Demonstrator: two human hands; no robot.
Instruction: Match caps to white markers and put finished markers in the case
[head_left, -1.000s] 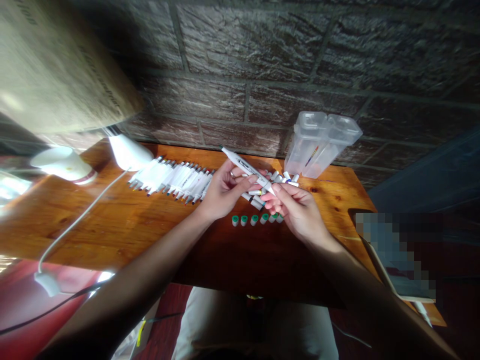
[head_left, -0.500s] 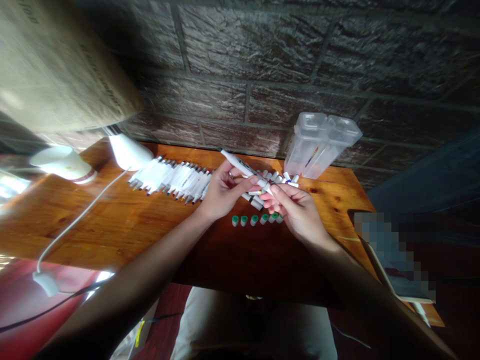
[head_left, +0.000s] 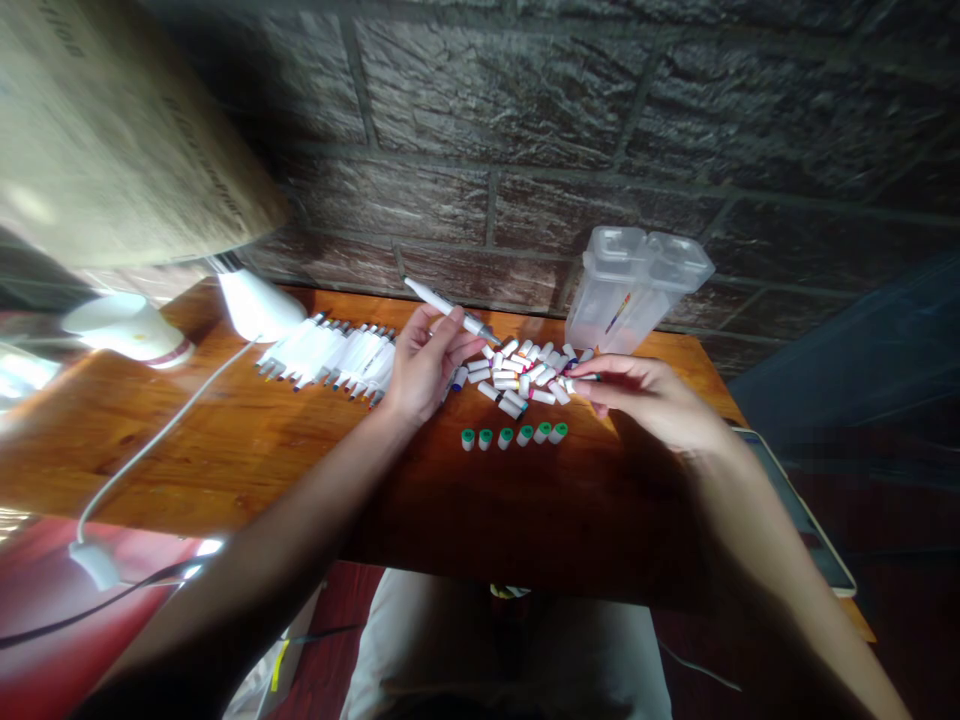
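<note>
My left hand [head_left: 427, 365] grips a white marker [head_left: 431, 297], which slants with its lower end toward a heap of marker caps [head_left: 517, 370]. That lower end shows a grey tip without a cap. My right hand [head_left: 649, 395] is at the heap's right edge, its fingers pinched on a small white marker cap [head_left: 587, 378] with a dark end. In front of the heap stands a row of white caps with green tops [head_left: 506, 437]. Left of my left hand lies a row of several white markers [head_left: 337, 355], partly hidden behind it.
A clear plastic case [head_left: 637, 280] stands by the brick wall at the back right. On the left are a lamp [head_left: 259, 305] with its cable and a paper cup [head_left: 131, 330]. A tablet [head_left: 802, 510] lies at the table's right edge.
My hands have moved apart. The left has carried the marker left, and the right has moved right with a cap between its fingers. The marker's lower tip and the cap heap now show.
</note>
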